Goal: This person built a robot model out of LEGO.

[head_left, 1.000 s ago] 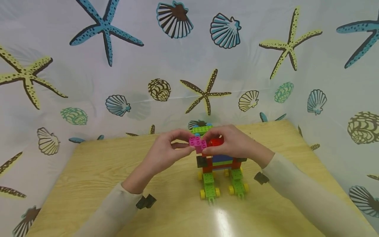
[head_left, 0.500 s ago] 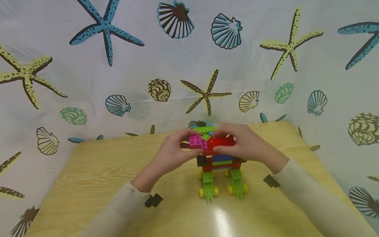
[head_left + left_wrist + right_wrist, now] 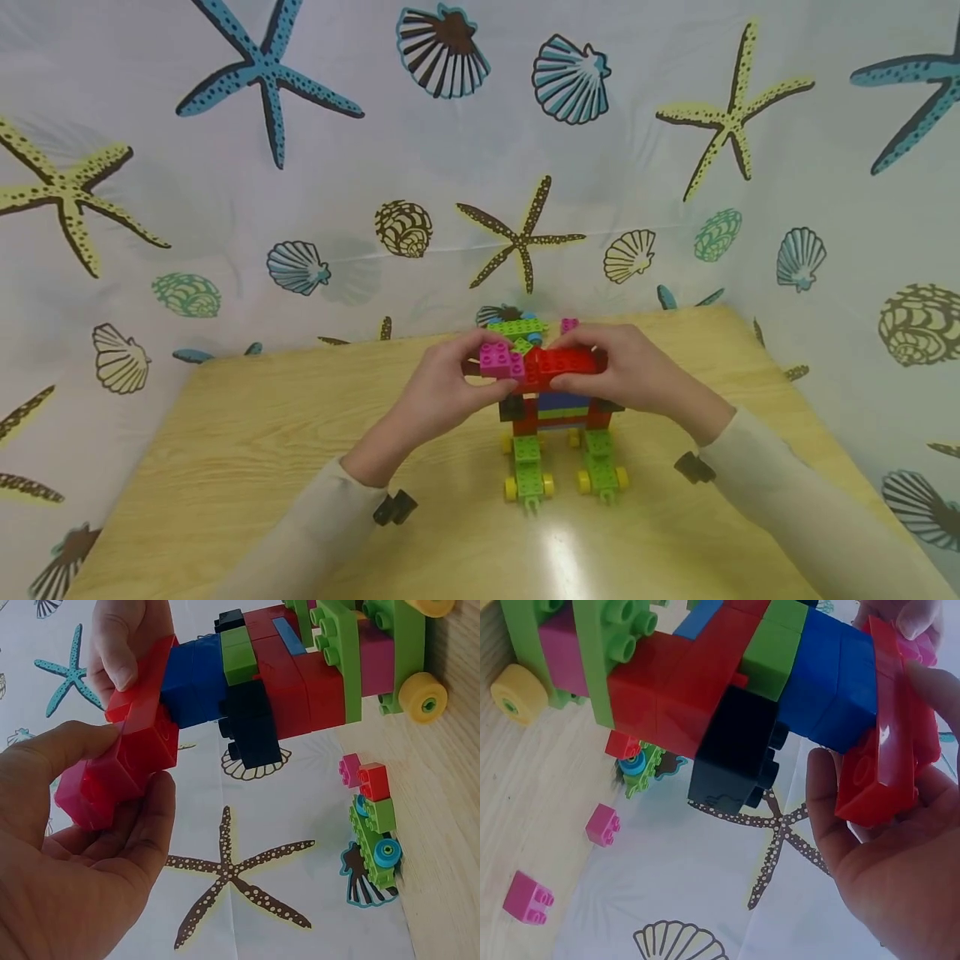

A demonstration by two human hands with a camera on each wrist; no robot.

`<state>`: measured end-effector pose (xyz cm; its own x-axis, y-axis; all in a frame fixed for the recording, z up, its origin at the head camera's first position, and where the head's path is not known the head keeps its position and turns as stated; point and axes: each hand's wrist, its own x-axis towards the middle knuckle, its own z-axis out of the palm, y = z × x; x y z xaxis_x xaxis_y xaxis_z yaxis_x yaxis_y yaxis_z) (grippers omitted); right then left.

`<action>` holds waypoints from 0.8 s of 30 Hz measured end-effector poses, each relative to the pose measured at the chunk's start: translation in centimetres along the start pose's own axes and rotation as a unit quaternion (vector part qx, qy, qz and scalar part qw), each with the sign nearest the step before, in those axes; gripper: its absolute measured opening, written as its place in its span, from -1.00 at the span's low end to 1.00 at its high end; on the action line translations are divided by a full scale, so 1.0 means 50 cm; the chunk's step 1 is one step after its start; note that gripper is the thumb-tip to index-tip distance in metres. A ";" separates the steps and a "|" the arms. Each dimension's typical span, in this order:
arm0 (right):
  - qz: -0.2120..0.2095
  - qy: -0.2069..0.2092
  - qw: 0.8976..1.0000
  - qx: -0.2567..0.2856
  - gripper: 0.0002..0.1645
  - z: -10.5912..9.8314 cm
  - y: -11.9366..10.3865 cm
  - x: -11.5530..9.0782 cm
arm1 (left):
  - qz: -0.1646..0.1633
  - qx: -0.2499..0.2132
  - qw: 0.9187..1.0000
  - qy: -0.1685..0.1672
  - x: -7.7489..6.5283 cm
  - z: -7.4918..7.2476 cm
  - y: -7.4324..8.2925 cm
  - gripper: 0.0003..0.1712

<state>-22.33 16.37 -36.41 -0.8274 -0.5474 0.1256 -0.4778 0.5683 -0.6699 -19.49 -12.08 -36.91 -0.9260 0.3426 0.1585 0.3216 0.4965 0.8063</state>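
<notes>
A toy brick figure stands on two green wheeled bases point(image 3: 527, 468) with yellow wheels. Blue bricks point(image 3: 193, 681) form its middle, and black bricks point(image 3: 731, 754) jut out at the sides. Across the top runs a row of red bricks point(image 3: 558, 360). My left hand point(image 3: 442, 383) pinches the pink bricks point(image 3: 495, 357) at the row's left end, thumb in front and fingers behind. At the right end, my right hand point(image 3: 637, 371) grips the red bricks point(image 3: 885, 769) between thumb and fingers; its fingertips reach close to the blue bricks.
Behind the figure lies a green wheeled piece point(image 3: 371, 840) with blue wheels and a red brick point(image 3: 373, 782). Loose pink bricks point(image 3: 526, 898) rest on the wooden table point(image 3: 285, 408) nearby. A cloth printed with shells and starfish point(image 3: 360, 150) hangs around the table's back and sides.
My right hand has slid to the right, away from the pink bricks, uncovering more of the red row. My left hand has shifted slightly right, still holding the pink bricks.
</notes>
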 end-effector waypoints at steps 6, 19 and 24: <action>0.023 0.010 1.000 0.007 -0.43 -0.010 0.017 -0.018 | -0.008 0.011 1.000 -0.005 -0.008 -0.013 -0.001 -0.45; 0.024 0.015 0.998 0.047 -0.55 -0.023 0.026 -0.037 | -0.008 0.033 0.999 -0.010 -0.012 -0.029 0.005 -0.53; 0.022 0.006 0.999 0.044 -0.51 -0.027 0.032 -0.039 | 0.000 0.030 1.000 -0.005 -0.010 -0.030 0.014 -0.55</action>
<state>-21.86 19.16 -36.74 -0.8500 -0.5165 0.1032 -0.4142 0.5345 -0.7367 -19.10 -13.10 -35.56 -0.9245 0.3495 0.1522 0.3324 0.5436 0.7707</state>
